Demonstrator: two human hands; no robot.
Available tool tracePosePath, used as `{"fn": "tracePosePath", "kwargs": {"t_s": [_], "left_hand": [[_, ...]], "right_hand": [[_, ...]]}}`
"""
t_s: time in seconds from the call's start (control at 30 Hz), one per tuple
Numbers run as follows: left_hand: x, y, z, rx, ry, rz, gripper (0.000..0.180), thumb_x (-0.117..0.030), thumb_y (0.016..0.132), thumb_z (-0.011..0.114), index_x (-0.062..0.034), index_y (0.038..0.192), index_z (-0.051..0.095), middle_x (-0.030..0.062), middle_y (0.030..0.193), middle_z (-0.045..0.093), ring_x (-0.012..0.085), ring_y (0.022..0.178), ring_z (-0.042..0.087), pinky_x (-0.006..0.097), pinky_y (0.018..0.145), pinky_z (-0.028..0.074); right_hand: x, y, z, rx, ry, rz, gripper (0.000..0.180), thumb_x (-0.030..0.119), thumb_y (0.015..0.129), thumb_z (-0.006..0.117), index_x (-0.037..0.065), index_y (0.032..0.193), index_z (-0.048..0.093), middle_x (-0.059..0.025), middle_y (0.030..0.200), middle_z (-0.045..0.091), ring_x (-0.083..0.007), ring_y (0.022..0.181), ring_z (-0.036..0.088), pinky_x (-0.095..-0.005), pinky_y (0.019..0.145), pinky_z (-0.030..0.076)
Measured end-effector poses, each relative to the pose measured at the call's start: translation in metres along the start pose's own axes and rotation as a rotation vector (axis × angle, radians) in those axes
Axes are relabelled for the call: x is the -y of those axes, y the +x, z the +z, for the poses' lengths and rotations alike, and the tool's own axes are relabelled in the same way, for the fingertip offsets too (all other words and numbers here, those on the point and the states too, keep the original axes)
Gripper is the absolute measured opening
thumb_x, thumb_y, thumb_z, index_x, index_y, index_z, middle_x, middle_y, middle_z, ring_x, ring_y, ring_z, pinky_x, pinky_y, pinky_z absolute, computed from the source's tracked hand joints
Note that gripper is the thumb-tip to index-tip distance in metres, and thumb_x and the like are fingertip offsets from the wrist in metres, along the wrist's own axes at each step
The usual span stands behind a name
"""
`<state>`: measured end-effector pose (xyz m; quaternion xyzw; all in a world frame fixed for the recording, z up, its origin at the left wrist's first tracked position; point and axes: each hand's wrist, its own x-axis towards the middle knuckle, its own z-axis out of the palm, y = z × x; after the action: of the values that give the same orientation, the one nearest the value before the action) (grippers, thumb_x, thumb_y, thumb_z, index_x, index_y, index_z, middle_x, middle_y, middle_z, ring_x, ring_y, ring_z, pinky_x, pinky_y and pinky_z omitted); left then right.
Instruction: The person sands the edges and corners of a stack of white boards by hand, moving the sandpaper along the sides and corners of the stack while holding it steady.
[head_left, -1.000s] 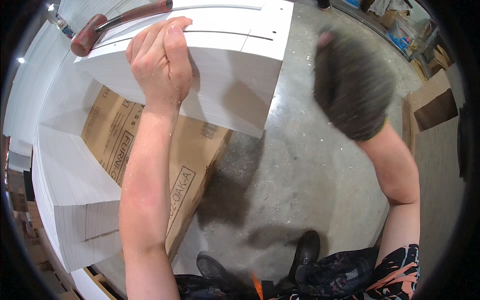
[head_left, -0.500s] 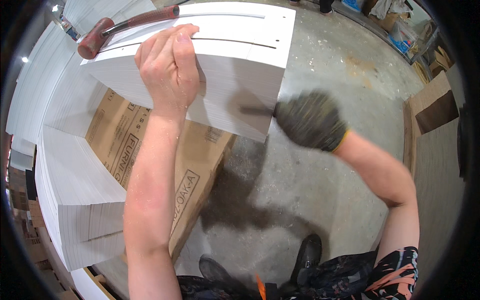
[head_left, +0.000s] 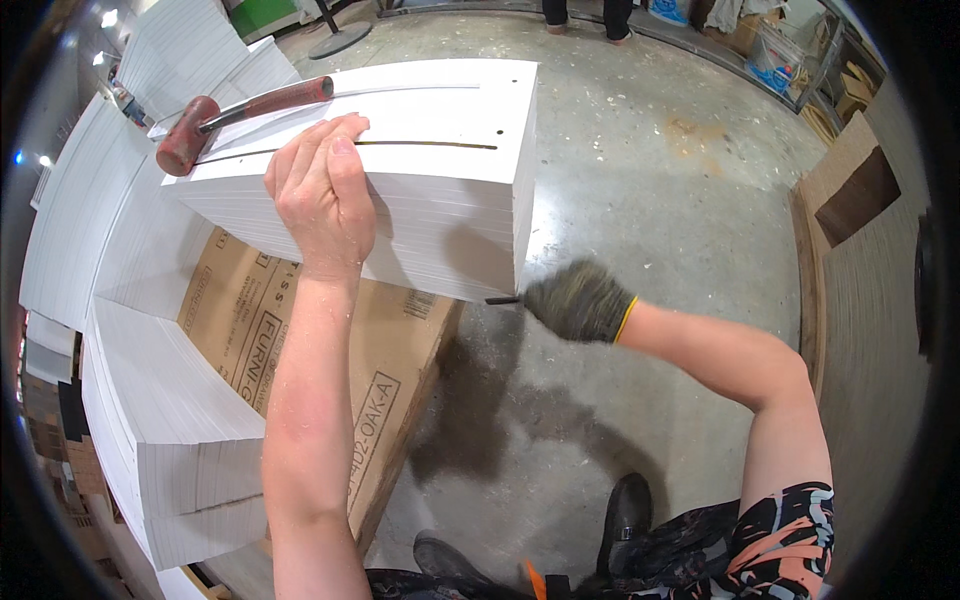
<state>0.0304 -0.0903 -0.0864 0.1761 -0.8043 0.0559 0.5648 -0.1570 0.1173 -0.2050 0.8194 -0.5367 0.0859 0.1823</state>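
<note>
My left hand (head_left: 325, 195), bare, rests on the top edge of a tall stack of white grooved panels (head_left: 440, 225). Its fingers are curled and pressed together with the thumb against them; whatever they may hold is hidden. My right hand (head_left: 585, 300) wears a dark knit glove with a yellow cuff and is slightly blurred. It is closed on a thin dark flat tool (head_left: 502, 300), whose tip points left at the stack's lower right corner. A red mallet (head_left: 190, 135) with a dark red handle lies on top of the stack, beyond my left hand.
Under the stack lies a flat brown cardboard carton (head_left: 390, 380). More white panel stacks (head_left: 190, 460) stand to the left. A wooden board structure (head_left: 850, 190) stands at the right. At the far end a person's legs (head_left: 590, 15) show beside shelving. My shoes (head_left: 628, 510) are on the concrete floor.
My right hand with the dark tool has moved down and slightly left, from the stack's side face to its lower corner. The left hand keeps its place on the stack; the view has shifted.
</note>
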Motion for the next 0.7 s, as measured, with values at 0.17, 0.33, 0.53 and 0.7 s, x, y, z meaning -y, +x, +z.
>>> {"fn": "tracePosePath", "kwargs": {"t_s": [0.17,0.33,0.53,0.7], "left_hand": [[0.003,0.002,-0.002,0.023,-0.005,0.054,0.038,-0.023,0.1,0.041,-0.0069,0.095,0.074,0.0067,0.1,0.073,0.0232,0.104,0.062,0.035,0.099,0.038],[-0.009,0.001,-0.002,0.057,0.045,0.002,0.039,-0.021,0.101,0.037,-0.0055,0.098,0.073,0.0082,0.102,0.073,0.0237,0.105,0.062,0.036,0.099,0.038],[-0.009,0.003,0.0,0.061,0.006,0.008,0.039,-0.019,0.101,0.037,-0.0052,0.098,0.073,0.0083,0.103,0.073,0.0235,0.106,0.062,0.036,0.098,0.038],[-0.009,0.004,0.0,0.06,-0.017,0.006,0.04,-0.02,0.101,0.036,-0.0046,0.099,0.073,0.0087,0.103,0.072,0.0247,0.105,0.063,0.037,0.098,0.039]], "right_hand": [[-0.065,0.043,-0.128,-0.483,-0.258,0.03,0.032,0.021,0.09,0.06,0.01,0.12,0.061,-0.0105,0.108,0.064,-0.0205,0.095,0.063,-0.0386,0.081,0.052],[-0.078,0.048,-0.139,-0.69,-0.139,-0.003,0.032,0.026,0.088,0.061,0.01,0.116,0.06,-0.0057,0.097,0.058,-0.0206,0.083,0.056,-0.0354,0.069,0.045],[0.002,-0.021,0.001,0.059,0.059,-0.143,0.017,0.024,0.088,0.058,0.009,0.085,0.064,-0.0067,0.064,0.064,-0.025,0.057,0.065,-0.0415,0.047,0.049],[-0.009,-0.01,0.007,-0.069,0.023,-0.07,0.01,0.019,0.082,0.059,0.009,0.078,0.061,-0.0066,0.062,0.06,-0.0234,0.053,0.061,-0.039,0.045,0.046]]}}
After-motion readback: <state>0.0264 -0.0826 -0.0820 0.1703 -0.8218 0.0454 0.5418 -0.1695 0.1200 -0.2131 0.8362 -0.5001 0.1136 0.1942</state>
